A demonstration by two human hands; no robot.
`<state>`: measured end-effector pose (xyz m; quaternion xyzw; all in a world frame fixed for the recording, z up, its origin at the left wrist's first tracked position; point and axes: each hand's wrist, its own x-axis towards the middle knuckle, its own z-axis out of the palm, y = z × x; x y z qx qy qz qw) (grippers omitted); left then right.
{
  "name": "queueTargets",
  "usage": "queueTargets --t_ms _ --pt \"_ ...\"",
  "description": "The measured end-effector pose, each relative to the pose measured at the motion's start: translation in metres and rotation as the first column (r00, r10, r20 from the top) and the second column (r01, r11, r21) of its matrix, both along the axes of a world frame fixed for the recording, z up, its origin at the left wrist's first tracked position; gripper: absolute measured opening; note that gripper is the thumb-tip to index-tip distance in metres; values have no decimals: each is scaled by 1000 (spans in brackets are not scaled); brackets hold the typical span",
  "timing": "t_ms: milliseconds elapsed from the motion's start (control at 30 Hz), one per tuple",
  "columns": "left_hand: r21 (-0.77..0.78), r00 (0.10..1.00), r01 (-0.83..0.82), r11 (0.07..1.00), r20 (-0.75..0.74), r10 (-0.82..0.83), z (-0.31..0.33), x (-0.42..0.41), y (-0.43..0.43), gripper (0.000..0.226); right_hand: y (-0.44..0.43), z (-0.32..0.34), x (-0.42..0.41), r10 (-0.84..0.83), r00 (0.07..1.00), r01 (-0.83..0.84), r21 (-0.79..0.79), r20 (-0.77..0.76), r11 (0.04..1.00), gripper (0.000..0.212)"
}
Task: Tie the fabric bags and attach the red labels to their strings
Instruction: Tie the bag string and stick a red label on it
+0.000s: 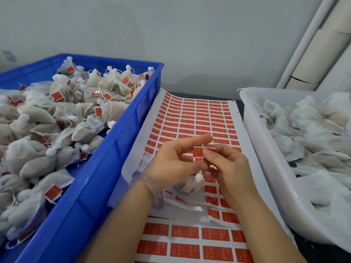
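A worker's hands meet over a sheet of red stickers (190,114), fixing a red label (198,152) to the string (204,146) of a fabric bag (190,185). The bag sits just below the hands, its neck already gathered into a knot, so the tying looks done and the labelling is the step in hand.

The right hand (229,168) is curled, its thumb pressing the label from the front. The left hand (171,162) has its forefinger stretched straight behind the label as a backing. Its thumb and lower fingers close in just above the knot, apparently pinching the string.

The next move likely calls for folding the label shut around the string with its edges square, then dropping the bag into the blue crate (121,149) on the left. That crate already holds a heap of tied, labelled bags (66,111). A white tub (266,149) on the right holds loose bags (313,130) that carry no labels.

The string itself is thin and mostly covered by fingers, and only a short pale piece shows at the label's top. Whether the label has closed over it cannot be made out. The left hand's grip near the knot is hidden behind the right thumb. The print on the labels is too small to read, and both containers are cut off at the picture's edges.
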<state>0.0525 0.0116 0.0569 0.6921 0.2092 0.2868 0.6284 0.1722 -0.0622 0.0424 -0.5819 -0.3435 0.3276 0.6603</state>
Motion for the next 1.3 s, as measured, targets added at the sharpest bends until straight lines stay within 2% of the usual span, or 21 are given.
queueTargets --t_ms 667,900,1133,1300 --pt "48 1000 9 999 -9 -9 0 0 -4 58 0 1 0 -69 991 71 -16 111 997 7" --pt "72 1000 7 997 -10 -6 1 0 -4 58 -1 4 -1 -75 978 79 -13 195 997 9" --pt "101 1000 5 995 7 -5 0 0 -5 58 -1 5 -2 -22 990 25 -20 142 999 7" --pt "122 1000 4 992 0 -4 -1 1 -6 60 -3 5 -1 30 982 -28 -17 184 999 14"
